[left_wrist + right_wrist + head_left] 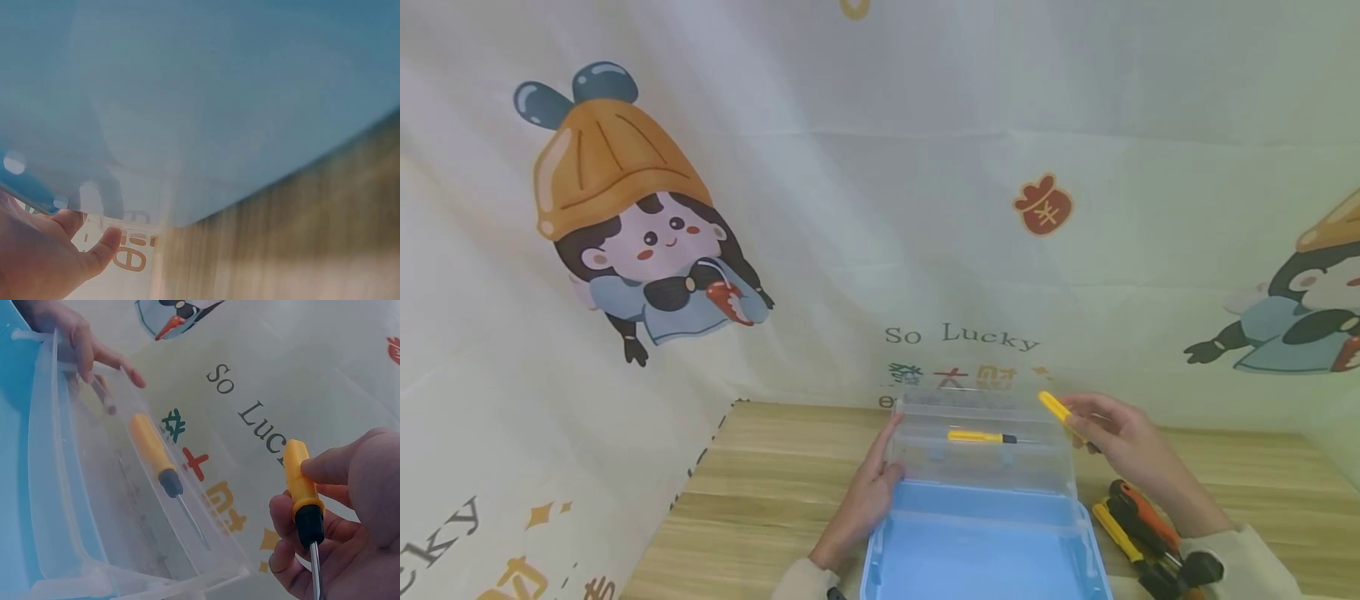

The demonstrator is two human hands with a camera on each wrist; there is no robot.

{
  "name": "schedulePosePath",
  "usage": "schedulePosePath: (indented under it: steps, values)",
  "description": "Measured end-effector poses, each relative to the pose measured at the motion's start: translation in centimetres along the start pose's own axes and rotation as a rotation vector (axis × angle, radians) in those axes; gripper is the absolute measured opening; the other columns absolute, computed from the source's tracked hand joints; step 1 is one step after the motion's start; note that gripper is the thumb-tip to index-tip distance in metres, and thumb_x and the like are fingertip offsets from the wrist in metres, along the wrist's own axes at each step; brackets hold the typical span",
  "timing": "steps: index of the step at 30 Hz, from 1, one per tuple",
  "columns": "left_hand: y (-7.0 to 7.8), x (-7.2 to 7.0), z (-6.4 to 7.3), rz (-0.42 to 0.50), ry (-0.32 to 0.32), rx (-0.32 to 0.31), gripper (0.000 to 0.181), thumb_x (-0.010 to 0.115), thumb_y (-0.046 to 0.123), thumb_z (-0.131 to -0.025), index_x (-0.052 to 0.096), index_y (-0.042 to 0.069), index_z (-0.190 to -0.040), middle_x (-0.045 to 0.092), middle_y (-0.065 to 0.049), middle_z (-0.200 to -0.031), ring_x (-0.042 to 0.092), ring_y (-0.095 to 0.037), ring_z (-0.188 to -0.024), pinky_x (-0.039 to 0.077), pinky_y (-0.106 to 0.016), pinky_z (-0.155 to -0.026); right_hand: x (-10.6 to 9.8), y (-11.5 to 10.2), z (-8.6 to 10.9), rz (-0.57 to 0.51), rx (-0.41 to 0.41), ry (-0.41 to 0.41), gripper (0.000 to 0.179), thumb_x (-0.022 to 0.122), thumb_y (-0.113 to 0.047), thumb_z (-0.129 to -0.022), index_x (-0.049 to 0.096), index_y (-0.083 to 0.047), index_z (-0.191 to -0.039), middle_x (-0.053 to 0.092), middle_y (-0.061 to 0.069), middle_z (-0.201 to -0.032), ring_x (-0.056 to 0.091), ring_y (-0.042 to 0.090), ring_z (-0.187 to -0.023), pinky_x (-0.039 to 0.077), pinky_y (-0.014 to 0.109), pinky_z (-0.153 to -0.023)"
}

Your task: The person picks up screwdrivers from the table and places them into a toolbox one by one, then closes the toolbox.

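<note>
A blue toolbox (985, 550) stands with its clear plastic lid (917, 458) swung back on the far side. At the lid's left edge my left hand (868, 487) grips it, thumb on the near side and fingers along the outside. In the lid lies a screwdriver (973, 437) with a yellow handle, black collar and metal shank pointing right. My right hand (1116, 433) pinches a second yellow-handled screwdriver (300, 478) by its handle, at the lid's right edge; its shank points down in the right wrist view. The left wrist view is mostly filled by the box's blue side (187, 112).
Right of the box, under my right forearm, lies a cluster of tools: a yellow-and-black one (1116, 532), an orange-and-black one (1153, 517) and others partly hidden by the sleeve. Behind the wood-grain table (775, 467) hangs a printed cloth (865, 208).
</note>
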State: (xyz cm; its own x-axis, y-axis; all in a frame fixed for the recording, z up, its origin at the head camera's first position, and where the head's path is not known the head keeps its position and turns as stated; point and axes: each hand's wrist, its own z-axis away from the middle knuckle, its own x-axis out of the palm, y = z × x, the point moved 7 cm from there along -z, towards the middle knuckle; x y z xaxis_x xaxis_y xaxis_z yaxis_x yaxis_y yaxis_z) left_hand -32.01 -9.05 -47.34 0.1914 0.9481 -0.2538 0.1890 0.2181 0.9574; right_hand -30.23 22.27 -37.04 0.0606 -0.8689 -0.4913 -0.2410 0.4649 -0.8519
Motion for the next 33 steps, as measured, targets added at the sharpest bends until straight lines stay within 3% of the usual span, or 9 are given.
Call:
schedulePosePath:
  steps: [2, 5, 14, 16, 21, 23, 33]
  values:
    - [0.0, 0.0, 0.0, 0.001, 0.000, 0.008, 0.065, 0.040, 0.009, -0.102, 0.023, 0.042, -0.155, 0.016, 0.002, -0.166, 0.038, -0.029, -0.140, 0.023, -0.060, -0.118, 0.1, -0.1, -0.1, -0.002, 0.001, -0.002, 0.039, 0.056, -0.022, -0.101, 0.056, -0.002, -0.134, 0.063, 0.018, -0.112, 0.062, 0.016, -0.082, 0.055, 0.027, -0.068]
    - [0.1, 0.1, 0.0, 0.001, -0.001, 0.010, 0.065, 0.040, 0.008, -0.103, 0.023, 0.042, -0.155, 0.015, 0.004, -0.166, 0.029, -0.029, -0.146, 0.018, -0.060, -0.120, 0.3, -0.2, -0.3, 0.000, 0.003, -0.008, 0.038, 0.056, -0.022, -0.101, 0.056, -0.002, -0.134, 0.063, 0.019, -0.114, 0.062, 0.016, -0.082, 0.056, 0.028, -0.069]
    - [0.1, 0.0, 0.1, -0.005, -0.001, 0.007, 0.065, 0.040, 0.009, -0.103, 0.023, 0.045, -0.154, 0.015, 0.003, -0.166, 0.035, -0.027, -0.140, 0.022, -0.059, -0.118, 0.8, -0.6, -0.8, 0.015, 0.001, -0.025, 0.038, 0.056, -0.024, -0.101, 0.056, -0.005, -0.134, 0.062, 0.020, -0.117, 0.064, 0.020, -0.086, 0.056, 0.029, -0.071]
    - [0.1, 0.0, 0.1, -0.001, -0.001, 0.002, 0.065, 0.040, 0.010, -0.103, 0.023, 0.047, -0.153, 0.016, 0.004, -0.166, 0.043, -0.031, -0.132, 0.027, -0.059, -0.116, 0.9, -0.6, -0.9, 0.019, 0.000, -0.028, 0.038, 0.056, -0.024, -0.101, 0.056, -0.006, -0.134, 0.063, 0.020, -0.117, 0.064, 0.020, -0.086, 0.055, 0.029, -0.071]
    - [0.2, 0.1, 0.1, -0.005, -0.005, 0.014, 0.065, 0.040, 0.009, -0.103, 0.022, 0.046, -0.154, 0.015, 0.004, -0.166, 0.031, -0.035, -0.145, 0.020, -0.060, -0.119, 1.3, -0.7, -1.2, 0.009, -0.019, -0.039, 0.037, 0.057, -0.022, -0.101, 0.056, -0.004, -0.134, 0.063, 0.020, -0.116, 0.063, 0.018, -0.084, 0.054, 0.028, -0.067]
    - [0.2, 0.1, 0.0, -0.010, -0.007, 0.020, 0.066, 0.040, 0.009, -0.103, 0.022, 0.045, -0.154, 0.014, 0.003, -0.166, 0.015, -0.028, -0.152, 0.012, -0.059, -0.121, 1.4, -0.8, -1.3, 0.007, -0.027, -0.041, 0.037, 0.056, -0.020, -0.101, 0.056, -0.004, -0.134, 0.063, 0.019, -0.114, 0.063, 0.019, -0.082, 0.053, 0.027, -0.064]
    - [0.2, 0.1, 0.1, -0.009, -0.006, 0.018, 0.065, 0.040, 0.009, -0.103, 0.022, 0.044, -0.154, 0.014, 0.003, -0.166, 0.014, -0.028, -0.152, 0.011, -0.060, -0.120, 1.9, -1.1, -1.9, 0.007, -0.043, -0.064, 0.035, 0.057, -0.021, -0.101, 0.058, -0.005, -0.132, 0.064, 0.016, -0.106, 0.062, 0.020, -0.080, 0.053, 0.030, -0.064]
